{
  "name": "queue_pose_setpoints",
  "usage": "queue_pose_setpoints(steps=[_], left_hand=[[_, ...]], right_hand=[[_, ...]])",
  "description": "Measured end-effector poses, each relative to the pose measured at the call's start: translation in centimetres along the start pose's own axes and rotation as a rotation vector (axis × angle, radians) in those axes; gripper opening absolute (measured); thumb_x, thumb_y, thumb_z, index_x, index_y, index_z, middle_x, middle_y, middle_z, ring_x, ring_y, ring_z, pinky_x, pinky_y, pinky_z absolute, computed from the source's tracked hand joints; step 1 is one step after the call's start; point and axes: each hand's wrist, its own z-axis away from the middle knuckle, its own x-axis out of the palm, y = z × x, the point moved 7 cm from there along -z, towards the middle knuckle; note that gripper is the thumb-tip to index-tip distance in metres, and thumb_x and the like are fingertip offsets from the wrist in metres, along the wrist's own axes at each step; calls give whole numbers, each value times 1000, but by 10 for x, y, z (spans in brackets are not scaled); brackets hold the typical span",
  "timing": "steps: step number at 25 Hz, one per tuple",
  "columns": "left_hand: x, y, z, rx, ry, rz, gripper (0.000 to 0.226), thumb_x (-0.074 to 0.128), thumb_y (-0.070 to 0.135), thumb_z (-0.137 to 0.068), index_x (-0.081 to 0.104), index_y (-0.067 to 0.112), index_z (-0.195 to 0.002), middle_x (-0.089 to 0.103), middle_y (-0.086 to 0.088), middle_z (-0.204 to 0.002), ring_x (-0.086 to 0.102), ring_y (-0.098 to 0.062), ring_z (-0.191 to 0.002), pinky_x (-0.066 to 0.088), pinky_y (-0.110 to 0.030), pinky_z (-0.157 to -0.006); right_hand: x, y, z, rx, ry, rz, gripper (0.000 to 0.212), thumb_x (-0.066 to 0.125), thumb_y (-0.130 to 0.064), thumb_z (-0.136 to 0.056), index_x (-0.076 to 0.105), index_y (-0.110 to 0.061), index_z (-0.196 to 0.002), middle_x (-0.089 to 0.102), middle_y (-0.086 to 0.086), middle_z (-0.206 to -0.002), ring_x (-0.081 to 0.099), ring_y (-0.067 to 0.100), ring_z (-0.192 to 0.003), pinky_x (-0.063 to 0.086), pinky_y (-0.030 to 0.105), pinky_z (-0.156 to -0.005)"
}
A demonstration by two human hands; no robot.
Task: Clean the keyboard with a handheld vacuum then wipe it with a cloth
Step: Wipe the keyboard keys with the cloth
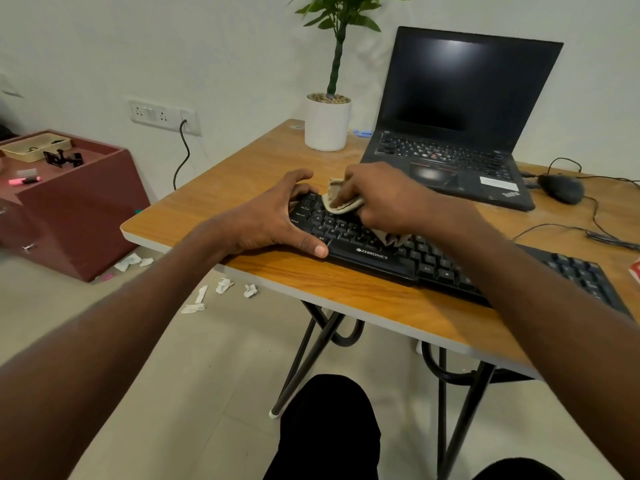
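The black keyboard (398, 251) lies along the near edge of the wooden table (242, 174). The left hand (273, 216) grips its left end, thumb on the front edge, fingers curled over the far corner. The right hand (377, 199) holds a bunched beige cloth (341, 200), pressing it onto the upper-left keys (a fold also shows beneath the palm).

Containers: a white pot (327, 124) at the table's far edge holds pebbles and a green plant (341, 19). On the maroon cabinet (72, 216) to the left, a shallow beige tray (36, 147) holds small dark items, too small to identify. An open laptop (460, 109) stands behind the keyboard, with a mouse (561, 188) to its right.
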Motion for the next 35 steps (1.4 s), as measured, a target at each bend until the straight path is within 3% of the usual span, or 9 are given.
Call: queue_pose_setpoints(steps=[5,7,12,16,19,22,27,30,35], left_hand=[[1,3,1,1,16,-1,129,101,36,-59,22,33,-161,42,12,-154,45,3,-130,40,-14,-101],[1,2,1,-1,30,5,129,101,34,-59,21,32,-161,42,13,-152,45,-1,-133,39,-16,-102],[0,-1,0,-3,18,22,134,103,41,-54,21,34,-159,43,13,-156,43,-1,-138,39,-20,-108],[1,3,0,-4,32,10,130,103,37,-58,22,31,-160,43,12,-153,44,5,-131,40,-10,-100],[2,4,1,-20,36,10,129,99,34,-60,19,30,-161,40,16,-152,45,-1,-134,39,-7,-95],[2,3,1,-29,20,6,136,103,38,-59,16,28,-164,38,15,-158,40,-7,-142,39,-17,-108],[2,4,3,-44,31,13,139,102,38,-58,13,30,-165,41,8,-158,43,-13,-141,40,-26,-113],[2,4,4,-59,38,20,148,101,44,-55,6,34,-168,29,1,-171,32,-20,-153,30,-38,-124],[2,-1,-1,-53,20,26,148,102,45,-54,7,34,-167,31,7,-169,36,-13,-147,34,-22,-111]], right_hand=[[-16,1,-12,94,159,-88,38,73,-12,-92,73,-24,-128,70,-2,-122,61,13,-106,49,27,-87],[0,-8,-14,80,114,-80,44,70,-8,-92,70,-24,-132,70,3,-127,64,19,-112,53,30,-94],[-11,14,7,210,45,49,32,71,-10,-92,74,-15,-124,72,9,-121,67,24,-102,58,36,-87],[-20,-1,-3,187,217,-102,37,71,-12,-93,72,-21,-129,73,4,-121,66,20,-105,56,35,-95],[4,-18,-8,101,110,-63,46,69,-8,-92,68,-22,-136,70,7,-128,63,24,-114,53,36,-97],[-3,-2,2,131,12,-32,37,70,-7,-93,73,-19,-127,70,6,-128,65,23,-110,55,35,-96],[-7,-8,-15,126,198,-78,38,71,-10,-90,75,-22,-125,72,6,-120,66,24,-110,55,38,-98],[17,-26,-22,45,150,-63,44,69,-6,-88,73,-19,-130,74,9,-117,67,27,-110,57,42,-95],[3,3,3,50,60,-57,44,67,3,-89,76,-23,-124,74,4,-125,66,22,-116,54,40,-104]])
